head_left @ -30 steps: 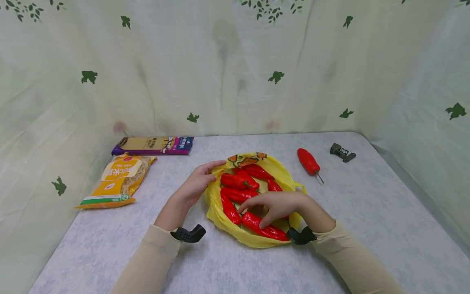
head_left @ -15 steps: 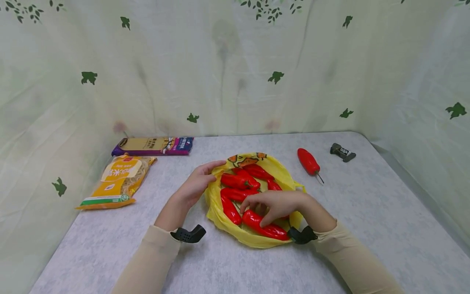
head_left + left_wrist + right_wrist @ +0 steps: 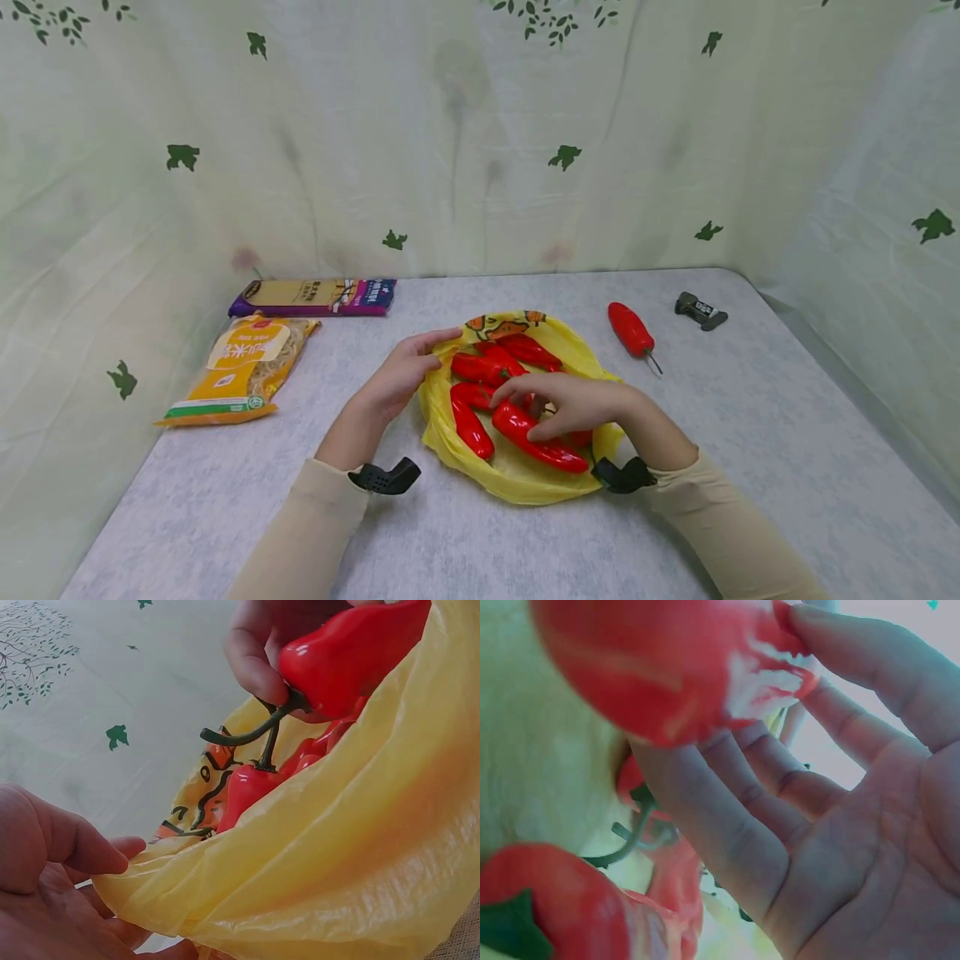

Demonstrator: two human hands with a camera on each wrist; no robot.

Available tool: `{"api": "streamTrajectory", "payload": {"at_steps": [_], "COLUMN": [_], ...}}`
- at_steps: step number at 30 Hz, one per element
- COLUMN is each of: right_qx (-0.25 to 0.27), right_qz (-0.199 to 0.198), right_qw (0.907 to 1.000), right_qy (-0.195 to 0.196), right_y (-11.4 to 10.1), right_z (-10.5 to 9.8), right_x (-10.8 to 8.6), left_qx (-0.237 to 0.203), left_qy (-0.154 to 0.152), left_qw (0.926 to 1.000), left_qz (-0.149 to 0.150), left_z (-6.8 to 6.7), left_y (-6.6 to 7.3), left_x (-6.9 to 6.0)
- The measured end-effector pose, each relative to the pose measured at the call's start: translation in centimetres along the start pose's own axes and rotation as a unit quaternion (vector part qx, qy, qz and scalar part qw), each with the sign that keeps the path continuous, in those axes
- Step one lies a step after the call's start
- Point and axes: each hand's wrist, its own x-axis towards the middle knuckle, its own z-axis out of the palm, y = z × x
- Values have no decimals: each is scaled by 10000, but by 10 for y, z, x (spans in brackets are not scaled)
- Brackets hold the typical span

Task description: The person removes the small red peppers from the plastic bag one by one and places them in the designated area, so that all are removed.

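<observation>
A yellow plastic bag [image 3: 439, 429] sits with its mouth wide, holding several glossy red peppers [image 3: 472, 429]. My left hand [image 3: 397, 375] pinches the bag's left rim; in the left wrist view the thumb and fingers [image 3: 94, 844] grip the thin plastic edge. Over the bag, my right hand [image 3: 573, 402] holds one red pepper [image 3: 534, 443] between thumb and fingers. The right wrist view shows that pepper [image 3: 652, 667] lifted, with other peppers [image 3: 562, 900] below it. Its green stem [image 3: 259, 731] shows in the left wrist view.
A single red pepper [image 3: 630, 329] lies right of the bag, near a small dark wrapped item [image 3: 700, 311]. To the left lie an orange food packet [image 3: 243, 362] and a long purple-and-tan packet [image 3: 315, 297]. A pale curtain [image 3: 480, 167] surrounds the table [image 3: 750, 417].
My right hand has risen slightly and shifted away from me, lifting the pepper off the near inside of the bag. The left hand has stayed on the rim.
</observation>
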Motion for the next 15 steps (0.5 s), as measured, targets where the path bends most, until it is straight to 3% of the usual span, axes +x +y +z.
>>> {"api": "streamTrajectory", "payload": {"at_steps": [6, 15], "right_qx": [285, 276], "right_qz": [-91, -362], "right_qw": [9995, 9976], "right_qy": [136, 519], "right_y": [-3, -3], "right_z": [-6, -15], "right_x": [-6, -15], "left_qx": [-5, 14], "left_qy": [14, 5], "left_qw": [10000, 10000], "left_qz": [-27, -27], "left_z": [0, 0], "left_y": [1, 1], "left_x": [-1, -1]}}
